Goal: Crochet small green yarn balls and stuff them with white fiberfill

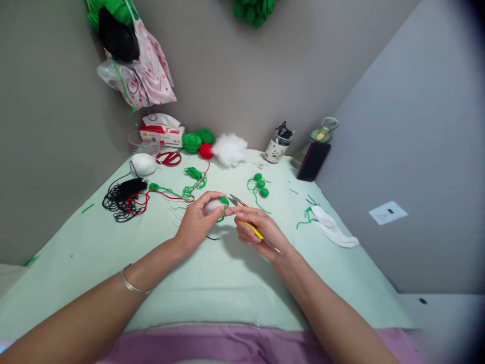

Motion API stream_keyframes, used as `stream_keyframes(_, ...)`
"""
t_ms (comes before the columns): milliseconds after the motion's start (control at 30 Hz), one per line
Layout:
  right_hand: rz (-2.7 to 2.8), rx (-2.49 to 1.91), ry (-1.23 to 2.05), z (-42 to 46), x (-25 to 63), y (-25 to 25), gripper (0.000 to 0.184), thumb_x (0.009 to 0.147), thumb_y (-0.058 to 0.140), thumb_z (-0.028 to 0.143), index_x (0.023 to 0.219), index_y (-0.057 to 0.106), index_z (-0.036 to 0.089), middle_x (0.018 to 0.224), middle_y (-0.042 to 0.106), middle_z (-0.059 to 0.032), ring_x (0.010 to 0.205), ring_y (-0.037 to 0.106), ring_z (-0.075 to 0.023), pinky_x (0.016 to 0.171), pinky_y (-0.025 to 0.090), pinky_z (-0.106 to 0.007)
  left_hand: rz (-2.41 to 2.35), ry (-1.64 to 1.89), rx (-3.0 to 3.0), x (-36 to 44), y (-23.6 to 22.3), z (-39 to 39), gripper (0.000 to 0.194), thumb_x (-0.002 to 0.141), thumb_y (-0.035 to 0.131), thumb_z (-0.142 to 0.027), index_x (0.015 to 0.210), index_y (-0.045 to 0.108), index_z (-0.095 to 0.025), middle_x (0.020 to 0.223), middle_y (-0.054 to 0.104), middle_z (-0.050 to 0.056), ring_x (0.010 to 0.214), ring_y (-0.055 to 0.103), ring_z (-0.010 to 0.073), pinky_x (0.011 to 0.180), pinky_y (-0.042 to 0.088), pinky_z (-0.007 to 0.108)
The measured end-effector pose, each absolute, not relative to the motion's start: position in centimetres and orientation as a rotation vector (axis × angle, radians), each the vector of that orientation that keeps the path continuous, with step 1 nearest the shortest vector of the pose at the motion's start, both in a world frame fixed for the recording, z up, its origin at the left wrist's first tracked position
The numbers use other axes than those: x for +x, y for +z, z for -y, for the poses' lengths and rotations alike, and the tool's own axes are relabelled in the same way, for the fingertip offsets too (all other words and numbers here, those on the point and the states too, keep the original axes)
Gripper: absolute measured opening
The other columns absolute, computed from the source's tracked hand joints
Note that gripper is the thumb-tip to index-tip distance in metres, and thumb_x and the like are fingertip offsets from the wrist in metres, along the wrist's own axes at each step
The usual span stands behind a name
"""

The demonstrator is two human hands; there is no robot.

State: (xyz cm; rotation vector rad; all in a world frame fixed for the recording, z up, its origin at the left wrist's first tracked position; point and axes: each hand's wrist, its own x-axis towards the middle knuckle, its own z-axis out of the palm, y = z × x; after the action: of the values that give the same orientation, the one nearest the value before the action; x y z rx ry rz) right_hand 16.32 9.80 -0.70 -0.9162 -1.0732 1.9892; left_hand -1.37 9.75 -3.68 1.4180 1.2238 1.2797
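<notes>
Over the middle of the table, my left hand grips a small crochet piece, white with a green end. My right hand is closed around a crochet hook with a yellow handle. The hook's thin tip reaches the green end of the piece; whether it is through a stitch is too small to tell. Just behind the hands lie small scissors, blades apart, partly hidden by my right fingers. Left of my left hand run loose red, green and white yarn strands.
Black yarn, a white yarn ball, red scissors and a tissue box sit at the left. Behind are green yarn balls and white stuffing. Small green balls, a pen holder and a phone stand rightward.
</notes>
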Motion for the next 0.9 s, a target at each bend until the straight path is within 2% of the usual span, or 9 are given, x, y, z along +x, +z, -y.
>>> stream_keyframes(133,1.161,-0.974,1.868,-9.4,15.8,-0.5,0.019,0.082,0.064,0.029,0.094,0.068,0.014,0.04,0.042,0.0112,0.036,0.021,-0.0057,0.041,0.016,-0.023,-1.239,1.256,1.401,-1.3,-3.3,-9.9,0.019,0.082,0.067,-0.032,0.097,0.067,-0.02,0.082,0.067,-0.001,0.073,0.061,0.0162,0.071,0.046,0.027)
stream_keyframes(233,1.389,-1.092,1.602,-8.3,15.3,-0.5,0.018,0.086,0.059,0.03,0.094,0.066,0.016,0.044,0.047,0.0092,0.041,0.031,-0.0082,0.045,0.023,-0.024,-1.223,1.22,1.375,-1.0,-3.3,-9.9,0.015,0.081,0.064,-0.03,0.092,0.065,-0.019,0.068,0.063,-0.004,0.061,0.057,0.0143,0.062,0.044,0.026)
stream_keyframes(333,1.679,-1.174,1.271,-7.0,14.9,-0.8,0.021,0.092,0.052,0.031,0.102,0.065,0.017,0.052,0.047,0.008,0.048,0.036,-0.0102,0.051,0.028,-0.025,-1.198,1.211,1.365,-0.7,-3.3,-9.8,0.015,0.079,0.061,-0.026,0.091,0.064,-0.019,0.065,0.063,-0.005,0.059,0.056,0.0138,0.06,0.044,0.024)
stream_keyframes(467,1.923,-1.161,0.96,-6.5,15.0,-1.4,0.025,0.094,0.05,0.027,0.11,0.065,0.016,0.058,0.041,0.0079,0.051,0.031,-0.0103,0.054,0.024,-0.027,-1.177,1.221,1.388,-0.8,-3.3,-9.8,0.017,0.077,0.06,-0.025,0.092,0.065,-0.018,0.063,0.062,-0.005,0.059,0.056,0.0141,0.061,0.045,0.024)
stream_keyframes(533,1.886,-1.123,1.074,-7.1,15.2,-1.4,0.024,0.093,0.052,0.027,0.11,0.065,0.015,0.056,0.042,0.0082,0.05,0.032,-0.0101,0.054,0.024,-0.027,-1.179,1.234,1.403,-1.0,-3.4,-10.0,0.018,0.077,0.06,-0.025,0.092,0.066,-0.018,0.066,0.063,-0.004,0.06,0.056,0.0143,0.061,0.045,0.025)
stream_keyframes(600,1.705,-1.058,1.423,-8.0,15.6,-1.3,0.025,0.093,0.054,0.029,0.109,0.066,0.015,0.052,0.042,0.009,0.047,0.031,-0.0098,0.051,0.024,-0.026,-1.199,1.271,1.415,-1.3,-3.6,-10.3,0.018,0.077,0.06,-0.024,0.093,0.067,-0.019,0.074,0.065,-0.003,0.065,0.057,0.0145,0.065,0.045,0.025)
stream_keyframes(667,1.466,-0.937,1.813,-9.0,16.0,-1.1,0.026,0.093,0.056,0.032,0.109,0.067,0.015,0.048,0.038,0.0108,0.043,0.023,-0.0085,0.046,0.019,-0.025,-1.225,1.32,1.431,-1.5,-3.7,-10.6,0.019,0.078,0.061,-0.023,0.095,0.067,-0.019,0.081,0.065,-0.002,0.07,0.057,0.0149,0.069,0.045,0.026)
stream_keyframes(733,1.336,-0.817,2.044,-9.8,16.6,-1.1,0.026,0.093,0.059,0.032,0.109,0.069,0.015,0.047,0.036,0.0116,0.041,0.018,-0.0072,0.043,0.015,-0.024,-1.238,1.348,1.454,-1.6,-3.9,-10.7,0.019,0.078,0.062,-0.023,0.096,0.068,-0.019,0.086,0.066,-0.001,0.074,0.057,0.0155,0.072,0.045,0.027)
stream_keyframes(900,1.373,-0.708,2.147,-11.0,18.0,-1.5,0.026,0.094,0.063,0.03,0.112,0.071,0.012,0.048,0.043,0.0091,0.042,0.025,-0.0064,0.044,0.021,-0.023,-1.221,1.348,1.529,-1.5,-4.0,-10.4,0.018,0.081,0.063,-0.024,0.096,0.072,-0.02,0.087,0.07,0.001,0.075,0.061,0.0183,0.072,0.047,0.03)
